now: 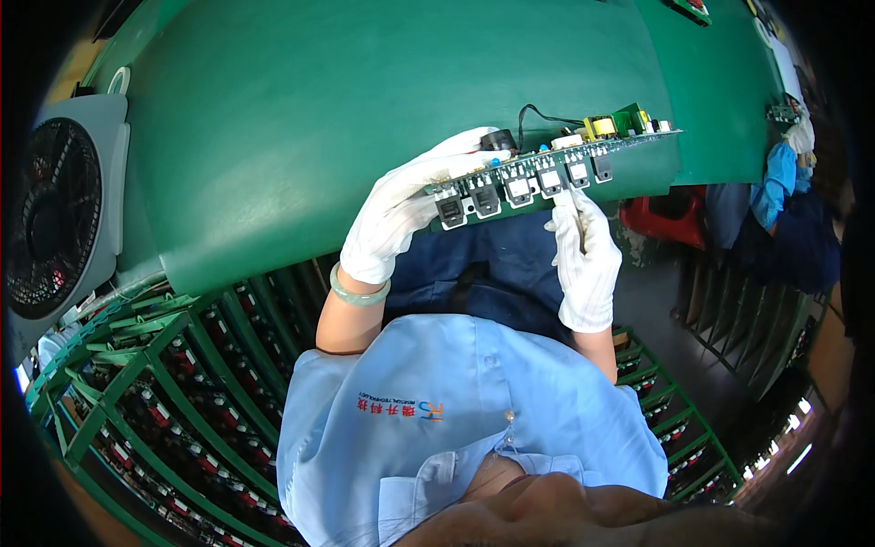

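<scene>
Gloves are covering both your hands as you are holding a long green circuit board (547, 169) on edge just above the near rim of the green bench (365, 109). Your left hand (401, 214) is gripping the board's left end, fingers wrapped behind it. Your right hand (583, 251) is reaching up from below, fingertips pressing one of the black components along its lower edge. Green racks (164, 392) are standing near left, beside a fan (55, 228).

We see a long green board (547, 169) held edge-on over the near edge of the green table (301, 109), black parts along its underside, perhaps relays.
</scene>
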A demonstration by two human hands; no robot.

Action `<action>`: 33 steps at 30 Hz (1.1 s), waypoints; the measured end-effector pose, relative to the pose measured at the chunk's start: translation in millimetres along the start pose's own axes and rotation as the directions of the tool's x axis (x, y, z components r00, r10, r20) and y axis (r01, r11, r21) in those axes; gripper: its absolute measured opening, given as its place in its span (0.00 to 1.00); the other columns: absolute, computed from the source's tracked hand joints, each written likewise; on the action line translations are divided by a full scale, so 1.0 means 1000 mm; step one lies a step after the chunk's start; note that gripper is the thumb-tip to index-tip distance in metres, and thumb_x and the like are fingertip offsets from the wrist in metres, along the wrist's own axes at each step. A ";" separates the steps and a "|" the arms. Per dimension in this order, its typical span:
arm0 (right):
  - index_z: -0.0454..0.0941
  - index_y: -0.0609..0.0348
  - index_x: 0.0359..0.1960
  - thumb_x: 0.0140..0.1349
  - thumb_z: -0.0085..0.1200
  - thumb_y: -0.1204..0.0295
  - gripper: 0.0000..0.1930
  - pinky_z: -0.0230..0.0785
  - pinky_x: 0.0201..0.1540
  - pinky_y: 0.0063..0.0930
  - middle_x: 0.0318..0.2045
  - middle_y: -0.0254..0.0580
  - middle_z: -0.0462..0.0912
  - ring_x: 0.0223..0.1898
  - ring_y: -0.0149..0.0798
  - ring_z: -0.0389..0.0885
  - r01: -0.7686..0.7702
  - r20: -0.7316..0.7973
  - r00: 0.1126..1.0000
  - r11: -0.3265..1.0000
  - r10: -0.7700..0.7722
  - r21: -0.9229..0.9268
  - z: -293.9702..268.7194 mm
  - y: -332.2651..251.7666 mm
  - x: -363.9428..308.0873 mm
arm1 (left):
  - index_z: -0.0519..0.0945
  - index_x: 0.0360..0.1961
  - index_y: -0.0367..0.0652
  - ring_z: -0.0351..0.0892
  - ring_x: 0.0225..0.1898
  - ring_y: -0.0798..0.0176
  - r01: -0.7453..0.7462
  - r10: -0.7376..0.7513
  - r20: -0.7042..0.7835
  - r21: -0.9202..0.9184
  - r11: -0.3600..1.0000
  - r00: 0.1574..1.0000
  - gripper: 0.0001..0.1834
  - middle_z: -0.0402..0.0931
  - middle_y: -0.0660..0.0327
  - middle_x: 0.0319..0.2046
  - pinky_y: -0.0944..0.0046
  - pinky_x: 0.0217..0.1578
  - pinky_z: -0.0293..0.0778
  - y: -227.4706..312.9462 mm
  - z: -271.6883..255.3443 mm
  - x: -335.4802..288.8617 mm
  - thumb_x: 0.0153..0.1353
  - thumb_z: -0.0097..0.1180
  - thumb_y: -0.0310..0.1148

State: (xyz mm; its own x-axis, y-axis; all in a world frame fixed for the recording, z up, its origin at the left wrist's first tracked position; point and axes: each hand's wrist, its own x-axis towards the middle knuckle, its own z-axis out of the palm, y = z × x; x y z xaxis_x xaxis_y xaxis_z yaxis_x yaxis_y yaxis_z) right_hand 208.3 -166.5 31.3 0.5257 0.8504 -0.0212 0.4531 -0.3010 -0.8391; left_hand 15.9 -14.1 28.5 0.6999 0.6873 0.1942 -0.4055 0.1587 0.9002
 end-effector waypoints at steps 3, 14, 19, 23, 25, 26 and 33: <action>0.72 0.65 0.56 0.68 0.50 0.72 0.17 0.70 0.28 0.19 0.33 0.40 0.84 0.28 0.26 0.79 0.045 0.073 0.997 0.994 -0.037 -0.100 0.003 0.004 -0.001 | 0.73 0.59 0.31 0.68 0.63 0.53 0.051 -0.051 0.013 -0.057 0.997 0.999 0.25 0.68 0.48 0.62 0.58 0.64 0.61 0.006 0.002 0.000 0.65 0.50 0.36; 0.72 0.65 0.56 0.67 0.50 0.76 0.16 0.72 0.29 0.18 0.32 0.39 0.82 0.26 0.24 0.77 -0.015 0.104 0.995 0.993 0.003 0.116 0.008 -0.024 -0.011 | 0.62 0.66 0.30 0.68 0.63 0.59 0.150 -0.151 -0.001 -0.106 0.983 0.989 0.28 0.73 0.52 0.59 0.60 0.67 0.54 0.006 -0.002 -0.002 0.65 0.45 0.27; 0.73 0.66 0.48 0.66 0.54 0.75 0.11 0.76 0.29 0.22 0.36 0.45 0.85 0.27 0.28 0.82 -0.046 0.156 0.988 0.974 0.011 0.222 0.022 -0.018 -0.019 | 0.64 0.65 0.30 0.67 0.63 0.59 0.183 -0.191 -0.019 -0.198 0.963 0.981 0.28 0.71 0.53 0.61 0.60 0.66 0.55 0.001 -0.003 -0.001 0.63 0.46 0.26; 0.74 0.66 0.46 0.64 0.57 0.75 0.12 0.76 0.31 0.23 0.35 0.46 0.85 0.27 0.32 0.83 0.067 0.208 0.974 0.993 -0.086 0.098 0.024 -0.016 -0.019 | 0.62 0.64 0.23 0.64 0.65 0.53 0.172 -0.174 -0.005 -0.129 0.977 0.985 0.32 0.62 0.45 0.65 0.57 0.66 0.57 -0.001 -0.007 -0.002 0.65 0.50 0.35; 0.75 0.65 0.49 0.60 0.59 0.77 0.15 0.74 0.31 0.24 0.30 0.44 0.84 0.25 0.36 0.82 0.231 0.181 0.957 0.973 -0.226 -0.008 0.028 -0.005 -0.019 | 0.63 0.63 0.24 0.67 0.63 0.55 0.163 -0.171 -0.035 -0.168 0.972 0.985 0.30 0.65 0.46 0.64 0.58 0.65 0.60 -0.003 -0.005 -0.003 0.64 0.50 0.32; 0.76 0.65 0.50 0.59 0.60 0.78 0.16 0.73 0.31 0.23 0.28 0.42 0.83 0.24 0.34 0.80 0.225 0.201 0.955 0.974 -0.216 -0.020 0.026 -0.005 -0.019 | 0.66 0.62 0.26 0.67 0.62 0.58 0.215 -0.236 -0.094 -0.196 0.957 0.967 0.27 0.67 0.49 0.62 0.60 0.63 0.61 -0.004 -0.005 -0.004 0.64 0.49 0.31; 0.77 0.62 0.56 0.59 0.59 0.82 0.21 0.64 0.22 0.16 0.19 0.32 0.75 0.19 0.19 0.68 -0.079 0.345 0.938 0.985 0.022 0.152 0.020 -0.031 -0.021 | 0.64 0.64 0.34 0.69 0.58 0.61 -0.005 -0.151 -0.378 -0.380 0.925 0.913 0.25 0.65 0.53 0.62 0.60 0.57 0.67 -0.012 -0.010 -0.004 0.67 0.49 0.30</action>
State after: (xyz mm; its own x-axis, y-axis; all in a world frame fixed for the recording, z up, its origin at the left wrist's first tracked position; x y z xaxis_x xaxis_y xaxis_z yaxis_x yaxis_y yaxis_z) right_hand 168.9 -167.0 46.8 0.2548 0.9402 -0.2262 0.2951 -0.2983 -0.9077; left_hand 12.1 -11.5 12.6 0.4780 0.8720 -0.1057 -0.6022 0.4129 0.6833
